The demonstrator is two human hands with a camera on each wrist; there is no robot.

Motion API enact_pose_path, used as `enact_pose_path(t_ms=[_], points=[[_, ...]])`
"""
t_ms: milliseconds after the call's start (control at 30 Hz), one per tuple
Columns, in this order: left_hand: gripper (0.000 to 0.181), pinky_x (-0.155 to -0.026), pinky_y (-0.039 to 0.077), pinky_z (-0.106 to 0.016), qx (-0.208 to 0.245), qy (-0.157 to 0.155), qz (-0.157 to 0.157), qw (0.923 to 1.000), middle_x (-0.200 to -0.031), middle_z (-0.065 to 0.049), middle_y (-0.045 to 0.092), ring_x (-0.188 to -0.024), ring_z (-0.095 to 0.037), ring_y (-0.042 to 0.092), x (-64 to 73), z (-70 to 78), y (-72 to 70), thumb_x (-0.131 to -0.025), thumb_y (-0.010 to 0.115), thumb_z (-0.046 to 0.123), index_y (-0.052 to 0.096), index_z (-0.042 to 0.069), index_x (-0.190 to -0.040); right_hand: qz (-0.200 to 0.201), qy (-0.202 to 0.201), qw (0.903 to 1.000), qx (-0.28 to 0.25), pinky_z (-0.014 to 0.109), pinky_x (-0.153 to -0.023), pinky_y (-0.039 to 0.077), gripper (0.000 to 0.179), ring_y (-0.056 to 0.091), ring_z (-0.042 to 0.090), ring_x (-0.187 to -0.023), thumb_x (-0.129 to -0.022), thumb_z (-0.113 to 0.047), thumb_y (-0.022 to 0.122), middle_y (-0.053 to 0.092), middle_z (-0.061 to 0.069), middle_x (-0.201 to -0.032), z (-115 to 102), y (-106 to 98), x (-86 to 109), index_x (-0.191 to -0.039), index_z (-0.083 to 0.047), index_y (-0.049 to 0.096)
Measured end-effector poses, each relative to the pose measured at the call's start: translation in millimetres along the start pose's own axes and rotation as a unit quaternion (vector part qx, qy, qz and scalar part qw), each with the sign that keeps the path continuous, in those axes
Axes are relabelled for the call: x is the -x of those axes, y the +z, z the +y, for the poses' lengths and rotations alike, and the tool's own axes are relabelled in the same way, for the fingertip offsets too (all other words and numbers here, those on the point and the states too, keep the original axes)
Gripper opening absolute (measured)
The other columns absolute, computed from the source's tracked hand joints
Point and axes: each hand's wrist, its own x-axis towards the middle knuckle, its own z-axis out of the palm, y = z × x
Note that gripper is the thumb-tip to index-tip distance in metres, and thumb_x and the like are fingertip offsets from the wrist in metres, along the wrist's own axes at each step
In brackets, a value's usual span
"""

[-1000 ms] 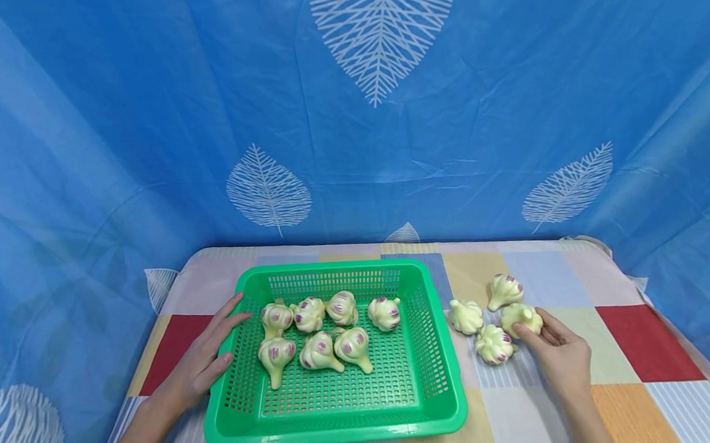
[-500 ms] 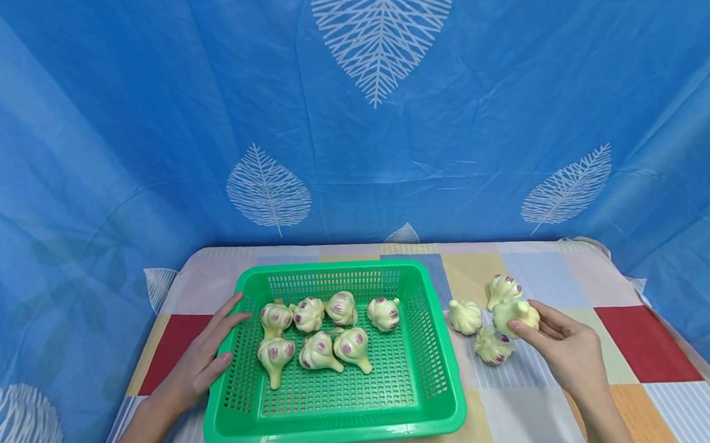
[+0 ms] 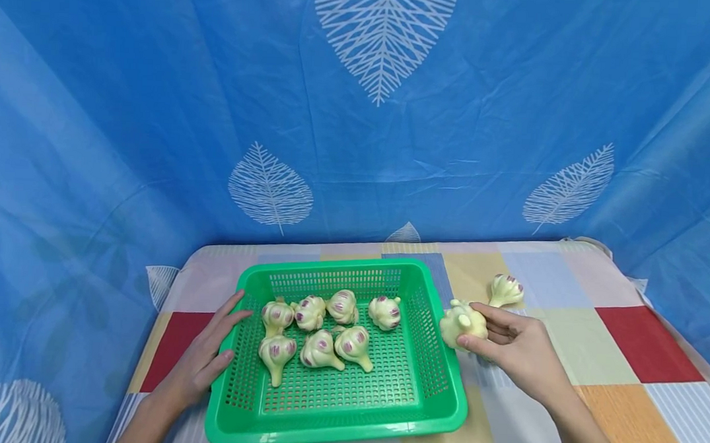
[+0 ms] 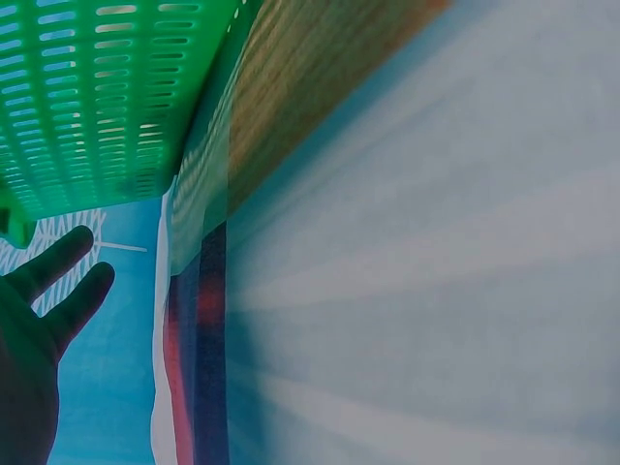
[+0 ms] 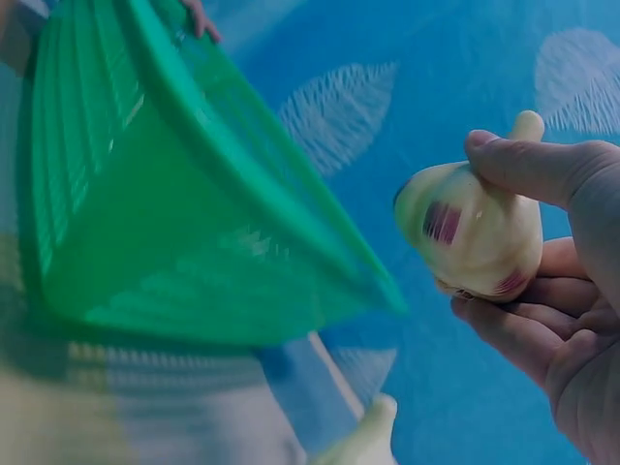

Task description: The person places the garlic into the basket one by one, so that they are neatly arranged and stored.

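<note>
My right hand (image 3: 522,351) grips a cream garlic bulb (image 3: 462,328) with purple streaks between thumb and fingers. It is held up beside the right rim of a green plastic basket (image 3: 327,440). In the right wrist view the bulb (image 5: 475,232) is raised, its stem pointing up beside the thumb. Several garlic bulbs (image 3: 276,353) lie inside the basket in two rough rows, mostly toward the left and back. My left hand (image 3: 193,373) rests at the basket's left rim with its fingers spread and fairly straight.
A garlic bulb (image 3: 507,290) lies on the checkered tablecloth (image 3: 559,442) behind my right hand. Other loose bulbs are mostly hidden by the held bulb and the hand. Blue curtains (image 3: 393,170) with white leaf prints stand behind and at both sides of the table.
My right hand has lifted the garlic bulb off the cloth and carried it left toward the basket. My left hand and the basket have stayed in place.
</note>
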Motion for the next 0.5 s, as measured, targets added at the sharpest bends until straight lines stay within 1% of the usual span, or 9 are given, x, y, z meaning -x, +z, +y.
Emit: enact_pose_path(t_ms=[133,233,400,500], points=[[0.057,-0.099,0.048,-0.035,-0.001,0.001,0.001,1.0000,-0.165,-0.012,0.022,-0.148,-0.020,0.025,0.2,-0.1,0.3,-0.092,0.053,0.020,0.047,0.004,-0.147,-0.028,-0.010,0.9994,-0.019,0.029,-0.077,0.057,0.060,0.070,0.015,-0.102,-0.082,-0.014,0.085,0.067,0.024,-0.121,-11,11,1.7,-0.134,0.005,0.062],[0.057,-0.100,0.047,-0.034,0.002,0.000,0.001,1.0000,-0.165,-0.011,0.021,-0.148,-0.020,0.025,0.0,0.7,-0.2,-0.092,0.052,0.020,0.047,0.005,-0.147,-0.047,-0.011,0.9985,-0.025,0.030,-0.078,0.057,0.061,0.070,0.019,-0.103,-0.081,-0.016,0.086,0.066,0.024,-0.123,-17,20,2.0,-0.133,0.005,0.062],[0.055,-0.106,0.037,-0.025,0.010,0.004,0.005,0.9999,-0.165,-0.014,0.022,-0.148,-0.021,0.025,-0.5,1.7,-0.5,-0.095,0.050,0.023,0.047,0.004,-0.147,-0.078,-0.009,0.9966,-0.023,0.032,-0.077,0.058,0.061,0.070,0.024,-0.106,-0.080,-0.020,0.087,0.065,0.023,-0.125,-23,35,-5.3,-0.131,0.004,0.063],[0.055,-0.107,0.031,-0.021,0.013,0.011,0.006,0.9998,-0.164,-0.016,0.022,-0.148,-0.022,0.025,-0.8,1.4,-0.5,-0.096,0.049,0.024,0.046,0.003,-0.147,-0.100,-0.011,0.9949,-0.003,0.031,-0.077,0.058,0.064,0.069,0.026,-0.107,-0.079,-0.025,0.087,0.065,0.022,-0.128,-24,43,-11.9,-0.132,0.003,0.063]])
